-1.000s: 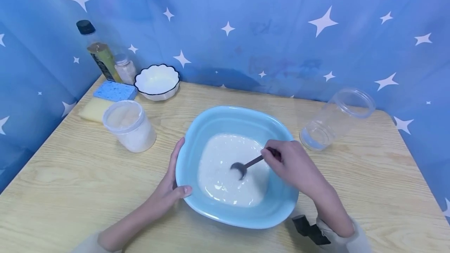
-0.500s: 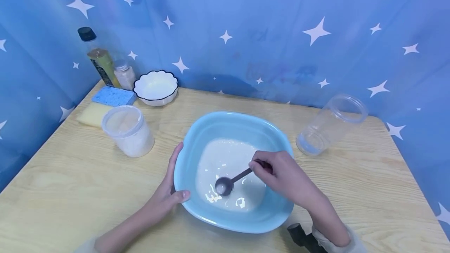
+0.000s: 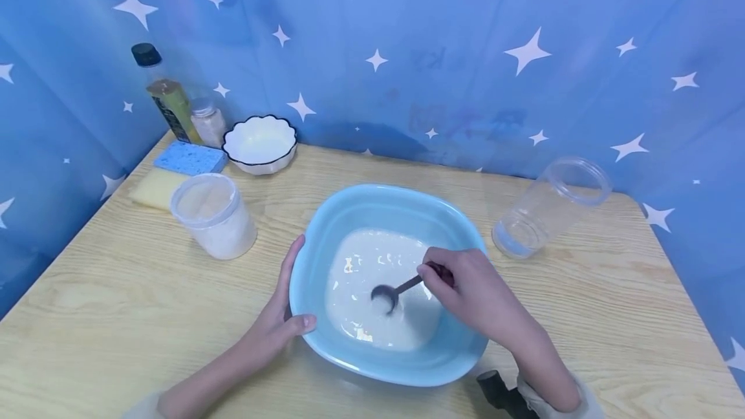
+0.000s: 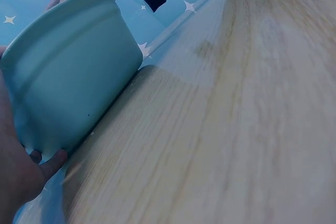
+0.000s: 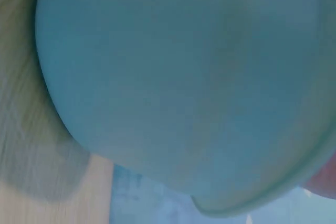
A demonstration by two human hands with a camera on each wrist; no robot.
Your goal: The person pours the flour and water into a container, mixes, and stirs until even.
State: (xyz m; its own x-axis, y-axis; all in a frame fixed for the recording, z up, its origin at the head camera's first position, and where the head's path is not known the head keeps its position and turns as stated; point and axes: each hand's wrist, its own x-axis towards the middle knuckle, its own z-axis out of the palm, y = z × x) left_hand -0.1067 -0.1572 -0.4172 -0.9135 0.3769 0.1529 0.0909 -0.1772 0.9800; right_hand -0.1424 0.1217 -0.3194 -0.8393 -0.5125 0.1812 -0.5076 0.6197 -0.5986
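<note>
A light blue basin (image 3: 326,238) stands mid-table and holds a white milky liquid (image 3: 363,277). My right hand (image 3: 460,290) pinches the handle of a dark spoon (image 3: 388,295), whose bowl dips into the liquid. My left hand (image 3: 285,315) grips the basin's left rim, thumb on the rim and fingers along the outer wall. The left wrist view shows the basin's outer wall (image 4: 68,77) with my left hand (image 4: 21,177) against it. The right wrist view is filled by the basin's wall (image 5: 184,77).
At the back left stand a bottle (image 3: 165,99), a small jar (image 3: 208,123), a white scalloped bowl (image 3: 259,141), and blue (image 3: 189,157) and yellow (image 3: 152,187) sponges. A lidded tub of white powder (image 3: 214,215) is left of the basin. A clear jar (image 3: 547,209) lies on its side right.
The spoon swept around in the liquid: toward the lower left half a second ago, now back to the middle. My left hand stayed on the rim.
</note>
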